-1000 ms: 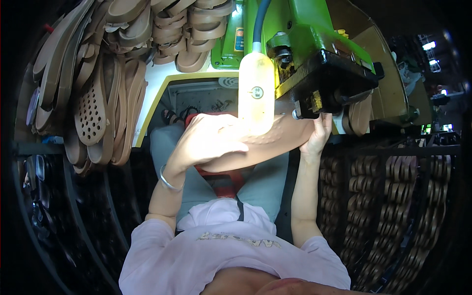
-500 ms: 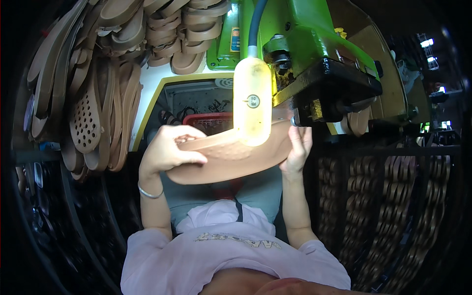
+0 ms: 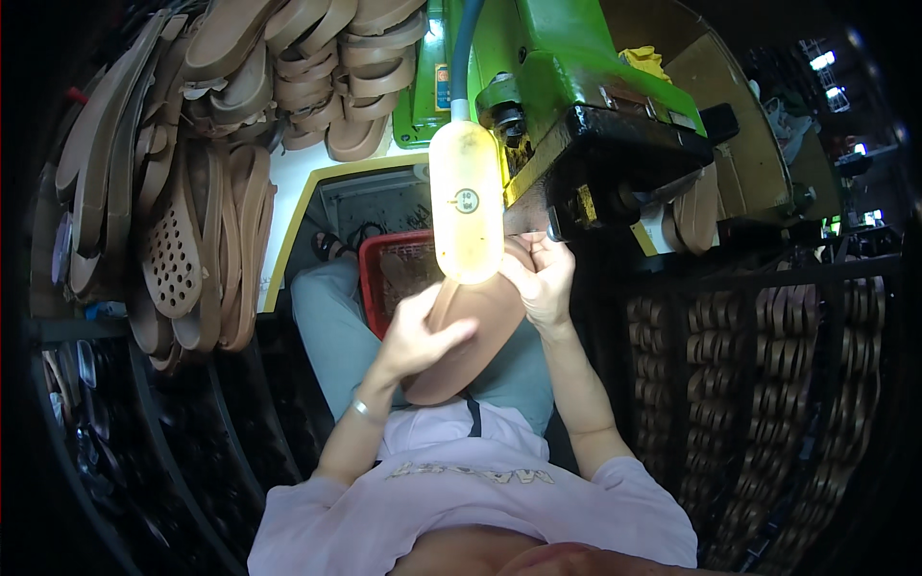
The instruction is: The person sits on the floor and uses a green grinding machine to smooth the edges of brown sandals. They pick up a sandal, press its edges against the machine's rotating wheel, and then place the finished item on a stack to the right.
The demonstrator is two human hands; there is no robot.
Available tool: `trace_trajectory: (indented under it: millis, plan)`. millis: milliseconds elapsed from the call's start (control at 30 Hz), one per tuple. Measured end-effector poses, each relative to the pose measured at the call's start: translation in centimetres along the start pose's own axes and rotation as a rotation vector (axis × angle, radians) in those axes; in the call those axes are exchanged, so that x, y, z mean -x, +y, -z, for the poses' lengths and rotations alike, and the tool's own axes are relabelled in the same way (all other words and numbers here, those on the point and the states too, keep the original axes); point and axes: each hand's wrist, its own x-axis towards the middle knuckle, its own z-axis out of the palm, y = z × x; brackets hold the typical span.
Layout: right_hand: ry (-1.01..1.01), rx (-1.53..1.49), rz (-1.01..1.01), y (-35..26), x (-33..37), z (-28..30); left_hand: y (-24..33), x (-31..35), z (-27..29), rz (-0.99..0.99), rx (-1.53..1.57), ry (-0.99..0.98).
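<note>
Shoe [image 3: 487,329] aslant near machine [image 3: 639,144]; left hand [image 3: 420,338] gripping its side, right hand [image 3: 544,280] gripping far end. Handling seems midway, not set down. Pile [image 3: 219,230] on table [image 3: 291,173]: finished or waiting, cannot tell.

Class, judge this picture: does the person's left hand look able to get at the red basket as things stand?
Probably yes: the left hand is on the brown footwear piece, but nothing visible blocks its way to the red basket; depth is uncertain.

A red basket [image 3: 369,286] sits below the yellow-edged table [image 3: 292,184]; at right, a plastic bag [image 3: 788,131] shows near a cardboard box [image 3: 715,82].
</note>
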Motion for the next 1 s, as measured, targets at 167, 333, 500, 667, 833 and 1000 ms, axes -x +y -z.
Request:
trace_trajectory:
  millis: [167,333,500,667,833,1000]
  plan:
    - [0.244,0.078,-0.070,1.1,5.3,1.1,2.1,-4.6,-2.5,0.038,-0.306,0.015]
    - [0.015,-0.174,-0.724,5.8,19.5,2.7,-1.8,-3.6,-4.4,-0.109,0.008,0.215]
    - [0.407,-0.332,-0.567,4.3,21.8,5.8,-2.1,-1.7,-4.2,-0.162,0.063,0.292]
    - [0.560,-0.141,-0.282,1.3,18.2,9.9,-0.5,-1.2,-4.1,-0.113,0.150,0.295]
    - [0.529,0.059,-0.061,-1.0,10.9,13.0,-0.1,-1.3,-2.6,-0.153,0.160,0.334]
    - [0.386,0.096,-0.026,-3.7,3.2,13.1,0.6,-0.8,-0.9,-0.130,0.227,0.306]
